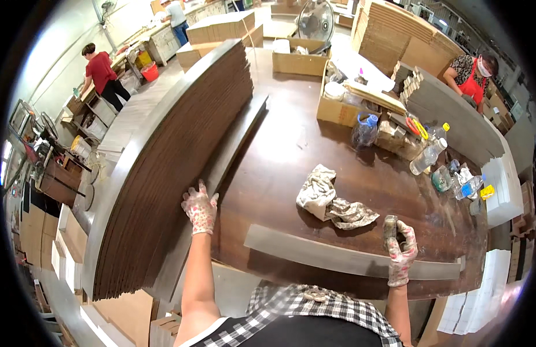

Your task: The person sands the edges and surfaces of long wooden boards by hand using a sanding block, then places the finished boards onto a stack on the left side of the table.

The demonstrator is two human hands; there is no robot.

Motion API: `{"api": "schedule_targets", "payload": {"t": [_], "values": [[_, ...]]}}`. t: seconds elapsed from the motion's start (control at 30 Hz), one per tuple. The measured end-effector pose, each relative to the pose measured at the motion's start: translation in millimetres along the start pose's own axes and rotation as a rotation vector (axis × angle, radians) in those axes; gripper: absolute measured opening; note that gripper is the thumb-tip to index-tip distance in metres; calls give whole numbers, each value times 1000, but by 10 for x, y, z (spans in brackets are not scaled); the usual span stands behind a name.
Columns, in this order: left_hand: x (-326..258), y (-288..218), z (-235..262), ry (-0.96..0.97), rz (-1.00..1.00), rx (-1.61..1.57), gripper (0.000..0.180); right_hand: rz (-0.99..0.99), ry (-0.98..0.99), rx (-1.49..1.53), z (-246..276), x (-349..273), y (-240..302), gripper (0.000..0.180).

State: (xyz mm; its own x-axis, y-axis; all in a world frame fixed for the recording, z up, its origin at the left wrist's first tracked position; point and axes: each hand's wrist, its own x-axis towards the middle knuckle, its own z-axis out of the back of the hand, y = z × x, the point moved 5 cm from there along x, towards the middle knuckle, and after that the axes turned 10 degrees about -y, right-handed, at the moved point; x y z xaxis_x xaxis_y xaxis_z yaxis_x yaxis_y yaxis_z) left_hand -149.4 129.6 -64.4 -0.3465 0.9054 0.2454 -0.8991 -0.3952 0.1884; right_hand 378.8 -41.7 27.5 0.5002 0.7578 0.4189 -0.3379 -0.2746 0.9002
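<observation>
My left hand (201, 211), in a white glove with a red pattern, lies with fingers spread on a long grey board (232, 146). That board lies alongside a tall stack of long brown boards (174, 136). My right hand (402, 254), gloved alike, is closed around a small dark block-like object (390, 226); its exact kind is unclear. Below this hand, a single long grey strip (337, 257) lies crosswise near the table's front edge. A crumpled white rag (317, 192) and a stained grey-brown cloth (352, 214) lie beyond the strip.
Cartons of supplies (331, 107) stand on the brown table (279, 173). Clear bottles (428, 157), a blue-capped jug (365, 130) and scissors (417, 128) sit at right, before another board stack (453, 118). Co-workers work at far left (101, 75) and right (473, 81).
</observation>
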Motion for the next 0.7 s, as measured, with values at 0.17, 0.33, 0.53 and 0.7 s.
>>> {"api": "schedule_targets", "payload": {"t": [0.17, 0.33, 0.53, 0.7], "values": [[-62, -47, -23, -92, -12, 1, 72, -90, -61, 0, 124, -131, -208, 38], [-47, 104, -12, -274, -53, -2, 64, -174, 28, -27, 110, -160, -246, 38], [2, 257, -10, -387, -62, -249, 47, -112, 239, -189, -70, -81, -132, 42], [-850, -233, 996, -465, -501, -1217, 12, -7, 636, -335, -235, -110, -101, 39]]}}
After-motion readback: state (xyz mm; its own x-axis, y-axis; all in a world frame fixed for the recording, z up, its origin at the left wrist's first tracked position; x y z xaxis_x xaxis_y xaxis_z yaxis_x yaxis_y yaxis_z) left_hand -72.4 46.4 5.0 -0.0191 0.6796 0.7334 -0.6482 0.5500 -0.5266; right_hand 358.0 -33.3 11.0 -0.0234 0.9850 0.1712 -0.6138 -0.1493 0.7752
